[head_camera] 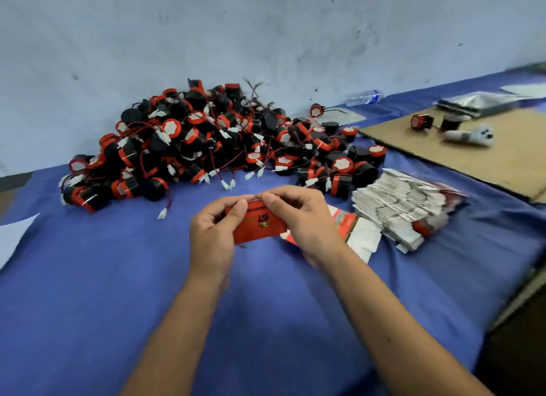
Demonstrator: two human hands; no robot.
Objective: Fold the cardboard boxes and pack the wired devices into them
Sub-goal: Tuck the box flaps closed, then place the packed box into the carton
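Observation:
Both my hands hold one flat red cardboard box (pixel 260 225) with printed letters above the blue cloth. My left hand (pixel 214 228) grips its left end, thumb on the face. My right hand (pixel 298 215) pinches its top edge and covers its right side. A big pile of black-and-red round wired devices (pixel 206 141) with white plugs lies behind, against the wall. A stack of flat unfolded boxes (pixel 404 206) sits to the right of my right hand. One more flat box (pixel 359 233) lies under my right wrist.
The blue cloth (pixel 118 277) covers the table. A brown cardboard sheet (pixel 487 159) at the right carries two loose devices (pixel 434 122) and a white tool (pixel 469 134). A plastic bottle (pixel 365 97) lies by the wall. The table edge drops off at the lower right.

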